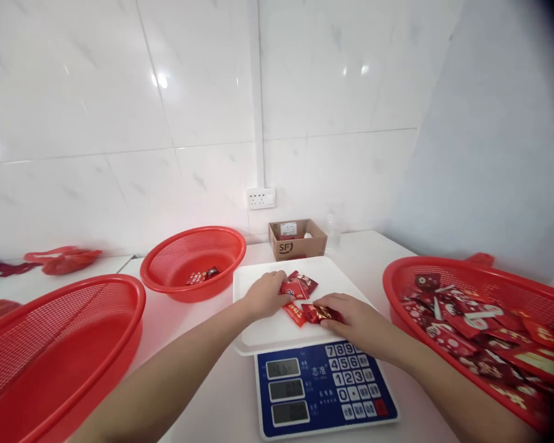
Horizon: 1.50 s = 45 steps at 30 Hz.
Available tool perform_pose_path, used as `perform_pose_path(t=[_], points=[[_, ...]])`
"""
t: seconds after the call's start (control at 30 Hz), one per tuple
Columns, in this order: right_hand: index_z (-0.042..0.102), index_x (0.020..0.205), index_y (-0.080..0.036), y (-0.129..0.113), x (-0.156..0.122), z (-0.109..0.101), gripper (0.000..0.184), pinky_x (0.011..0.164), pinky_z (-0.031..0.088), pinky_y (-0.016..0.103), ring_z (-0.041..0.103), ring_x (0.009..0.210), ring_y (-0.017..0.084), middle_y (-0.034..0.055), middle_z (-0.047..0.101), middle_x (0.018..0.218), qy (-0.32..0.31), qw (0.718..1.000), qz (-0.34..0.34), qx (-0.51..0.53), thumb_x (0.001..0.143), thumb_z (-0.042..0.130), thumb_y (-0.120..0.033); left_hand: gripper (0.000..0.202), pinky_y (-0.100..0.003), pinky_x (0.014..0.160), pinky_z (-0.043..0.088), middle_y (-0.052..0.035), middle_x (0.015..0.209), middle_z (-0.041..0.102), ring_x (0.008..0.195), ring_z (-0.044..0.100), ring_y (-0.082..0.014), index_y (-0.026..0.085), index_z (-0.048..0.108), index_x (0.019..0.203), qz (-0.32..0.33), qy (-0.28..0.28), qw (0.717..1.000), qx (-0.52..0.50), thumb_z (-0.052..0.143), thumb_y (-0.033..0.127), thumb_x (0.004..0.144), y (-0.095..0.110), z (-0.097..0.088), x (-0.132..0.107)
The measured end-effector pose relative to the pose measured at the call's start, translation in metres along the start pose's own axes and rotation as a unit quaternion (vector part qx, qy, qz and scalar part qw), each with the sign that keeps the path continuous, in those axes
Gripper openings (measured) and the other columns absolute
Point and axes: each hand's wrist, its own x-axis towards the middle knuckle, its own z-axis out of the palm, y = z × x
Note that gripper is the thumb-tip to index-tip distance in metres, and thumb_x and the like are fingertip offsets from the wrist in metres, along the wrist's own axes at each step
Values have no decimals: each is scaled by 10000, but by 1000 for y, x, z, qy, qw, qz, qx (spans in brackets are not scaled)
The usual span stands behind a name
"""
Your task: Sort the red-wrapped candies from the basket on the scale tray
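Observation:
Both hands are over the white pan [258, 335] of a digital scale [321, 381] with a blue keypad. Several small red packets [307, 281] lie on the pan between the hands. My left hand [268, 295] has its fingers curled round the edge of a red packet [293, 289] on the pan's left side. On the right, my right hand [346, 315] is closed on a shiny red-and-gold packet [322, 312]. An orange-red packet [295, 314] lies flat between the two hands. Parts of the packets are hidden by the fingers.
At right stands a red basket [392, 289] full of red packets. A red basket [150, 264] with a few packets stands behind left; another red basket [136, 295] is at near left. Behind the scale are a cardboard box [300, 247] and a clear bottle [333, 229] by the wall.

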Motion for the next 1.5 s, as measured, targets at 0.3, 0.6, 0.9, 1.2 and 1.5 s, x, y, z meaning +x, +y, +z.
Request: perform_pose_path(t=[0.3, 0.6, 0.9, 1.2, 1.5], points=[[648, 1139, -191, 0, -1, -2, 333, 959, 424, 410, 568, 1105, 273, 99, 643, 1183, -7, 1000, -4, 1, 846, 526, -293, 310, -414, 807, 540, -84, 1155, 611, 957, 628, -210, 161, 566, 1177, -191, 145, 971, -4, 569, 328, 916, -73, -65, -14], [646, 1130, -196, -5, -3, -3, 318, 968, 422, 424, 561, 1115, 273, 95, 638, 1200, -8, 1000, 4, 12, 848, 527, -281, 325, -428, 822, 535, -88, 1177, 603, 983, 622, -220, 162, 562, 1190, -296, 189, 936, -19, 578, 328, 910, -128, -87, -20], [635, 1153, -192, -8, -1, -4, 348, 973, 422, 431, 572, 1117, 281, 100, 642, 1212, 34, 999, 14, 32, 837, 546, -309, 301, -428, 885, 497, -79, 1147, 624, 1014, 608, -231, 176, 581, 1134, -192, 176, 951, -165, 520, 385, 926, -78, -72, -27], [568, 1209, -193, -41, 12, 6, 396, 931, 460, 389, 581, 1089, 239, 97, 631, 1213, 110, 988, -61, 93, 854, 573, -368, 224, -283, 711, 564, -80, 993, 717, 847, 688, -166, 185, 557, 1068, -47, -15, 910, -412, 553, 294, 873, 24, -16, -44], [616, 1166, -183, -10, 57, 10, 341, 912, 433, 447, 559, 1111, 313, 134, 626, 1210, 92, 995, 30, -34, 838, 554, -256, 365, -367, 774, 507, -77, 1042, 671, 944, 651, -266, 197, 560, 1116, -197, 229, 915, -266, 635, 346, 792, -76, -80, -40]])
